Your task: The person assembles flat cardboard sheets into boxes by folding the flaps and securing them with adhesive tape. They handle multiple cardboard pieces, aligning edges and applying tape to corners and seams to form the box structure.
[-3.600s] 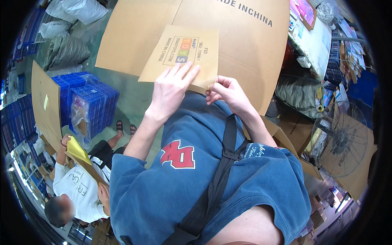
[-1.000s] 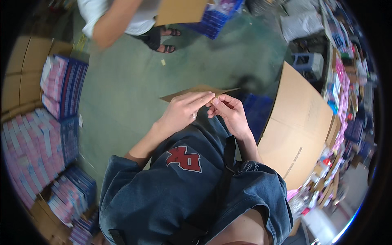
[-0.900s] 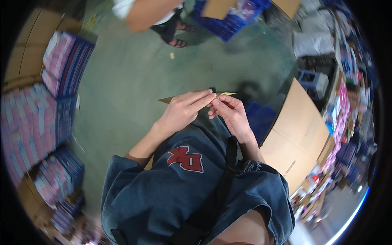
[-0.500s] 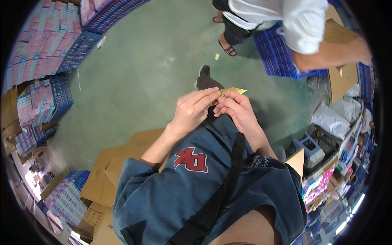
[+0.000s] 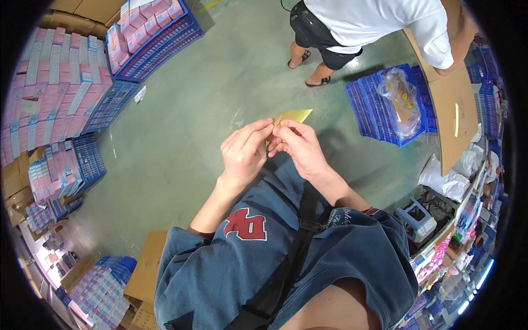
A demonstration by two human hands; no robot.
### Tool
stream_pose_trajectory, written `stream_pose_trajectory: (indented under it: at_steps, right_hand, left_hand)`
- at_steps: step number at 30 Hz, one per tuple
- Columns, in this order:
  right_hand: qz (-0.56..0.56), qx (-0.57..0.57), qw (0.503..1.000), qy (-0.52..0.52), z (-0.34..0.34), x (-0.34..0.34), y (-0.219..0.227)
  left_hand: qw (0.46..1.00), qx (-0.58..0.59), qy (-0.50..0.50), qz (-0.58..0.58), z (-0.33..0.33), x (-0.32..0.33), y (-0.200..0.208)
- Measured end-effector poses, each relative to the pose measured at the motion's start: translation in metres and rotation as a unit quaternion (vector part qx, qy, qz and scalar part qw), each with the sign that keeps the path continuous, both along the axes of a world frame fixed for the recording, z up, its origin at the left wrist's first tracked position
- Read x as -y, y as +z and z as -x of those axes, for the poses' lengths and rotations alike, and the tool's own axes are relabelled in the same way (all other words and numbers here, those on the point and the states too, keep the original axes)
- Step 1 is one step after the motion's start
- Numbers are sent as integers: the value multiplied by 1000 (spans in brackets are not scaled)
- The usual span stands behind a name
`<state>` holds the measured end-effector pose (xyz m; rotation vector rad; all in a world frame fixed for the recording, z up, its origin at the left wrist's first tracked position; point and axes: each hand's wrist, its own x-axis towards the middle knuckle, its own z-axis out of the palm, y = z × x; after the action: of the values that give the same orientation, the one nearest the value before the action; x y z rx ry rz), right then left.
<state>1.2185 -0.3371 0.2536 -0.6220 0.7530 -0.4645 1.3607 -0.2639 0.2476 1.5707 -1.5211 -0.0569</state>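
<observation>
A thin yellow sheet, pointed at its far right corner, is held between my two hands in front of my chest. My left hand pinches its left end, fingers bent together over it. My right hand grips its lower edge between thumb and curled fingers, close beside the left fingertips. The sheet looks like paper or film with a shine; part of it is covered by my fingers.
Blue crates with pink boxes stack up at the left. Ahead right, a person in a white shirt stands by stacked blue crates and a large cardboard sheet. A blue-grey plastic stool stands at the right. Cardboard lies lower left.
My hands have shifted left and slightly down in the view, still holding the yellow sheet, which shows more of its face. The person ahead has moved, and the cardboard sheet stands more upright.
</observation>
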Motion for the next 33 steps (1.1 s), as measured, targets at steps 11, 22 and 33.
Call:
stream_pose_trajectory:
  at_steps: [11,22,33]
  right_hand:
    - [66,-26,997,-7,-194,110,-13]
    - [48,-57,995,-65,-280,221,18]
    - [79,5,991,-112,-258,415,5]
  left_hand:
    - [979,-194,18,-51,-177,100,-3]
    - [962,-242,-87,-92,-289,226,15]
    - [944,-249,-171,-133,-281,434,11]
